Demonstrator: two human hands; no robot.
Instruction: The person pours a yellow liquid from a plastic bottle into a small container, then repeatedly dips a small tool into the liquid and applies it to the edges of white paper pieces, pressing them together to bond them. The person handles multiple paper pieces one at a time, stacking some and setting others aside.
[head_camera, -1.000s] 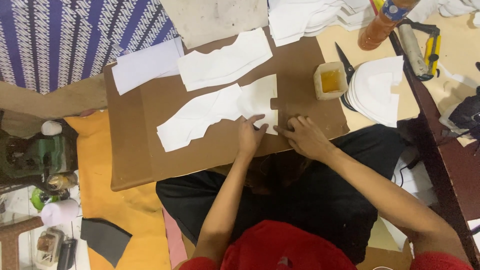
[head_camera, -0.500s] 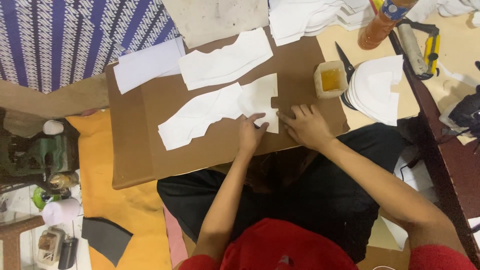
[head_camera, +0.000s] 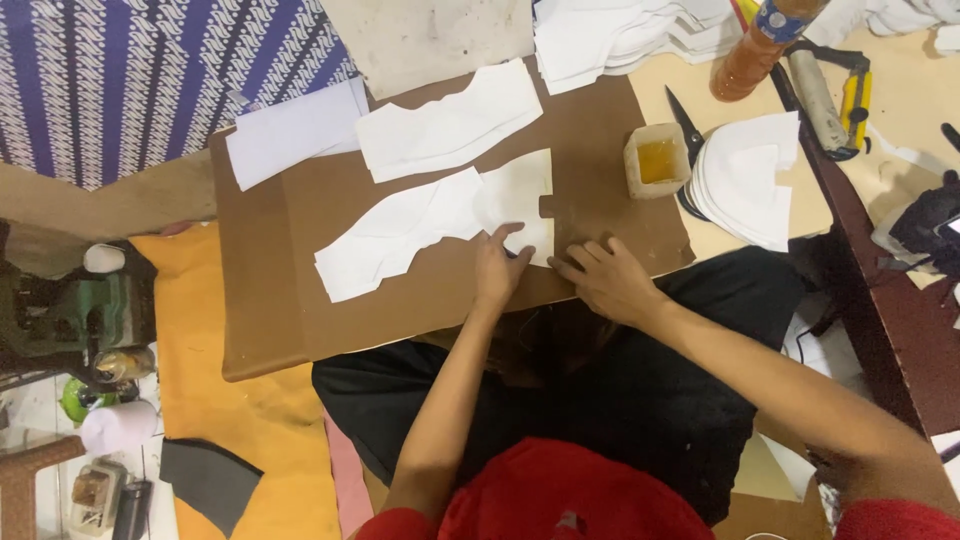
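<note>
Head view shows a white cut piece (head_camera: 440, 225) lying flat near the middle of a brown board (head_camera: 600, 120) that serves as the surface. The left hand (head_camera: 497, 268) presses its spread fingers on the piece's lower right edge, flat and not gripping. The right hand (head_camera: 603, 277) rests just beside it on bare board, fingers loosely extended, holding nothing. Judging by the layout, one piece is laid out and being smoothed; a second piece (head_camera: 450, 125) and a paper sheet (head_camera: 290, 140) wait above, untouched. A small glue pot (head_camera: 655, 160), scissors (head_camera: 685, 120) and a stack of white cuts (head_camera: 745, 175) sit to the right, well apart from the hands. Nothing blocks either hand.
</note>
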